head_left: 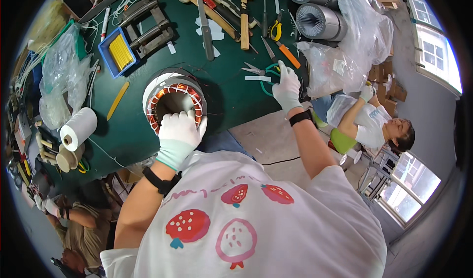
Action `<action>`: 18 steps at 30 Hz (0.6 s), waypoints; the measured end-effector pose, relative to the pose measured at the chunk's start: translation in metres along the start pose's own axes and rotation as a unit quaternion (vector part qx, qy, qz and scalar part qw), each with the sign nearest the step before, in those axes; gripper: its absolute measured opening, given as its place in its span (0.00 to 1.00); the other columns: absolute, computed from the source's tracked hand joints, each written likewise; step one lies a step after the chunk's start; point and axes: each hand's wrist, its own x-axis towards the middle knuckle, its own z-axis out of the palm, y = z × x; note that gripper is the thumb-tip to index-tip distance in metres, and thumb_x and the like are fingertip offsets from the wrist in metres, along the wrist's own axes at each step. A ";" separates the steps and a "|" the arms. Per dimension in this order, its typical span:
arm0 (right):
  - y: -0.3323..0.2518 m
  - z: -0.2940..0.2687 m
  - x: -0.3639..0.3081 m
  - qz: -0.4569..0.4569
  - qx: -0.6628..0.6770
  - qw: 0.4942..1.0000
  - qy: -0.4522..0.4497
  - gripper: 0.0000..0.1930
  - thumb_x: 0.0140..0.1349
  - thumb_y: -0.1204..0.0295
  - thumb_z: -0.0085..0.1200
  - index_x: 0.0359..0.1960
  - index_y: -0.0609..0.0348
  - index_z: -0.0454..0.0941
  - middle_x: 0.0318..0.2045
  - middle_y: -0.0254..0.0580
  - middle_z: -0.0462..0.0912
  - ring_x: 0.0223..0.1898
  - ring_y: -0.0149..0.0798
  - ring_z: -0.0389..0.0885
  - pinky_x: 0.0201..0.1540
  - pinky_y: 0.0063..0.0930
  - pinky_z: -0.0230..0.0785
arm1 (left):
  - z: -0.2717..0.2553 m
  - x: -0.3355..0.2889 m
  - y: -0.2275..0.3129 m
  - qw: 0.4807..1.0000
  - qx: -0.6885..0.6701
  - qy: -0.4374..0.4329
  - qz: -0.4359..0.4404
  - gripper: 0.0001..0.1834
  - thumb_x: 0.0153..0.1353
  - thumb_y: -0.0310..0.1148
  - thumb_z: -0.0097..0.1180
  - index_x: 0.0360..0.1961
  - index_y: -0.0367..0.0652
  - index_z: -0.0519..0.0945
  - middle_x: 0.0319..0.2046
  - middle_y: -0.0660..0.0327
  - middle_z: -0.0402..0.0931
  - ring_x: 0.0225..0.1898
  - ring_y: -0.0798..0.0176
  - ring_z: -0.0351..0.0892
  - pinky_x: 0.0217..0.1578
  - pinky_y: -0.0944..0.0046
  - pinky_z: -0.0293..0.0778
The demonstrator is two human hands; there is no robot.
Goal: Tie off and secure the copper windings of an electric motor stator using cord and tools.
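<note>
A motor stator (156,92) stands on the green table in front of me, its copper winding (183,88) laced with white cord around the open bore. My left hand (180,130), in a white glove, is closed on the near rim, with fingers curled over the winding. To the right, my gloved right hand (287,87) is at the teal handles of a pair of scissors (257,71), fingers around the loops. The scissor blades are spread and point left, beside a strip of white paper (257,78). Thin dark wires trail from the far side of the stator.
Mallets (244,19), a knife (205,27), yellow-handled pliers (277,28) and an orange-handled tool (289,55) lie at the back. A blue bin (114,64) and a white cord spool (81,128) are left. Metal cores (318,22) stand back right. Co-workers sit at both sides.
</note>
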 end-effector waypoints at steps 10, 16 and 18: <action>0.012 -0.029 0.050 -0.246 -0.137 0.927 -0.249 0.41 0.55 0.76 0.57 0.73 0.38 0.60 0.45 0.49 0.80 0.47 0.55 0.81 0.50 0.44 0.76 | -0.001 0.002 0.007 1.000 0.016 0.023 -0.014 0.22 0.62 0.53 0.58 0.24 0.43 0.78 0.18 0.57 0.76 0.23 0.51 0.78 0.32 0.54 0.72; -0.019 -0.106 0.042 -0.078 0.116 0.886 -0.442 0.33 0.55 0.65 0.69 0.64 0.47 0.72 0.38 0.47 0.82 0.41 0.50 0.82 0.46 0.36 0.73 | 0.003 0.003 0.006 1.000 -0.002 0.021 -0.023 0.23 0.64 0.53 0.56 0.25 0.43 0.79 0.19 0.57 0.76 0.23 0.52 0.79 0.33 0.55 0.72; -0.079 -0.140 0.018 -0.075 0.147 0.875 -0.455 0.33 0.54 0.62 0.72 0.63 0.49 0.73 0.35 0.42 0.80 0.38 0.44 0.81 0.44 0.32 0.72 | 0.003 0.003 0.006 0.999 -0.013 0.023 -0.036 0.23 0.64 0.53 0.56 0.25 0.43 0.79 0.18 0.58 0.76 0.23 0.52 0.79 0.33 0.55 0.72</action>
